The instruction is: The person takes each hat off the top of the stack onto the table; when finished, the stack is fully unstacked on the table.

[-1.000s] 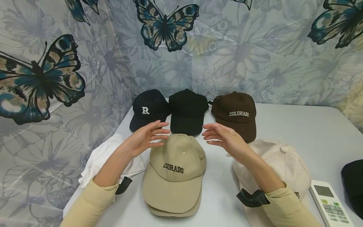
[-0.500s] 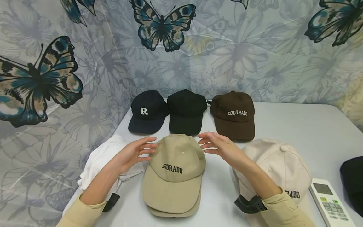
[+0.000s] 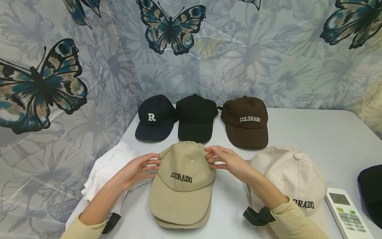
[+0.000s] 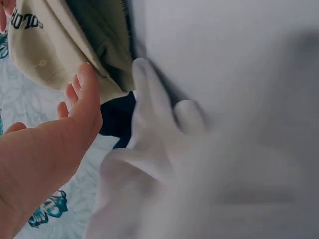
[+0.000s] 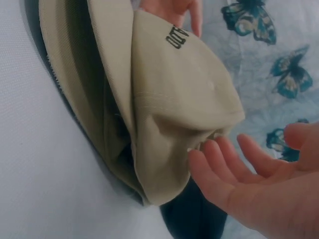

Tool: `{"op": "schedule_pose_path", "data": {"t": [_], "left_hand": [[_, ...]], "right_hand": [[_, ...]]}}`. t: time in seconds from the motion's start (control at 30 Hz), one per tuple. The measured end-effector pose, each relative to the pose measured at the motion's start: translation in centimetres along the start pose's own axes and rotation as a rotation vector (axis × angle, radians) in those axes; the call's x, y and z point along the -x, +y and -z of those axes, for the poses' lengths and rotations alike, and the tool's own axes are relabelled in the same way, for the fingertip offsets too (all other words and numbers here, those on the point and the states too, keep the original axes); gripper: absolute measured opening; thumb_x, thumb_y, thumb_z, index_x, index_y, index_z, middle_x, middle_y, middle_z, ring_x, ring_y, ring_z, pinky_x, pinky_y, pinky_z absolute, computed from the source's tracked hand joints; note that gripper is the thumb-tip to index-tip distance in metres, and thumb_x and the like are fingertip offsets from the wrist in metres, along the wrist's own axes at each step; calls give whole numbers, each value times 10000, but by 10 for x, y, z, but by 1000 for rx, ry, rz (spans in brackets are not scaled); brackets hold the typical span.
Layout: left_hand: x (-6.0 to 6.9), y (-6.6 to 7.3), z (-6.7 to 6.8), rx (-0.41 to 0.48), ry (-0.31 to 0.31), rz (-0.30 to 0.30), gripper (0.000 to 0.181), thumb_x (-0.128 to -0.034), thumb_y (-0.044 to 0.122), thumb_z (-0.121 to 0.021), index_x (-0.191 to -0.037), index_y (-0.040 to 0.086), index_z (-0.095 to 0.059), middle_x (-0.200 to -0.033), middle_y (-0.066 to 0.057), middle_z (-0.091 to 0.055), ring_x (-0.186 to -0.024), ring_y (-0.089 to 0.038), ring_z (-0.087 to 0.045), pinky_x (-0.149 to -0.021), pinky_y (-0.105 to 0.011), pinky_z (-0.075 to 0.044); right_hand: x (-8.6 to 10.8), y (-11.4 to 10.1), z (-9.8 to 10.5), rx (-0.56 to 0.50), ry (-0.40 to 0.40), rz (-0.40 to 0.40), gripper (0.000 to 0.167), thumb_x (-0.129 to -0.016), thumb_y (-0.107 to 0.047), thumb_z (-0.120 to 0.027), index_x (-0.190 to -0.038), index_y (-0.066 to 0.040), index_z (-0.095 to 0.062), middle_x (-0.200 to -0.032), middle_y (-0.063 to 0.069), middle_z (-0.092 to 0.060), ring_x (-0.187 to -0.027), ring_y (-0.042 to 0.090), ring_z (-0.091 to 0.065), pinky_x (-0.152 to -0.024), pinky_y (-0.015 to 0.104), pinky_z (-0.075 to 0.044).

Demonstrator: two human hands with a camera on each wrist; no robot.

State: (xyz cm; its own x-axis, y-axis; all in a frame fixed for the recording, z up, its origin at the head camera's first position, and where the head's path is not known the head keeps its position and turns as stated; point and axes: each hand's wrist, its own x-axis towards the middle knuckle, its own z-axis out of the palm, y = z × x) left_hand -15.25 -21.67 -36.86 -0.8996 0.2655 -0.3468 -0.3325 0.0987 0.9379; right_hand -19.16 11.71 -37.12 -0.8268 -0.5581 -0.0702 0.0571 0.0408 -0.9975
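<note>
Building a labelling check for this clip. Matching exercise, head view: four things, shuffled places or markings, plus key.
1. upper tan cap
2. brown cap
3. navy cap
4. remote

A. right of the cream cap
B. back row, marked R
C. between left hand and right hand
D. back row, marked COLORADO

Pairs: 1-C, 2-D, 3-B, 4-A

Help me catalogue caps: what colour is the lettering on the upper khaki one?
Black lettering, clearest in the head view.
</note>
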Motion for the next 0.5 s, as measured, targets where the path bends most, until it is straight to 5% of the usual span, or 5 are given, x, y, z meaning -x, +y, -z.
{"op": "schedule_pose_path", "data": {"t": [0.5], "left_hand": [[9, -17, 4, 51, 19, 54, 631, -997, 397, -445, -1439, -31, -306, -1405, -248, -359, -1208, -294, -461, -905, -470, -465]], "right_hand": [[-2, 9, 0, 27, -77, -52, 479, -1035, -285, -428, -1343, 81, -415, -1129, 165, -517, -1004, 237, -557, -890, 369, -469]]}}
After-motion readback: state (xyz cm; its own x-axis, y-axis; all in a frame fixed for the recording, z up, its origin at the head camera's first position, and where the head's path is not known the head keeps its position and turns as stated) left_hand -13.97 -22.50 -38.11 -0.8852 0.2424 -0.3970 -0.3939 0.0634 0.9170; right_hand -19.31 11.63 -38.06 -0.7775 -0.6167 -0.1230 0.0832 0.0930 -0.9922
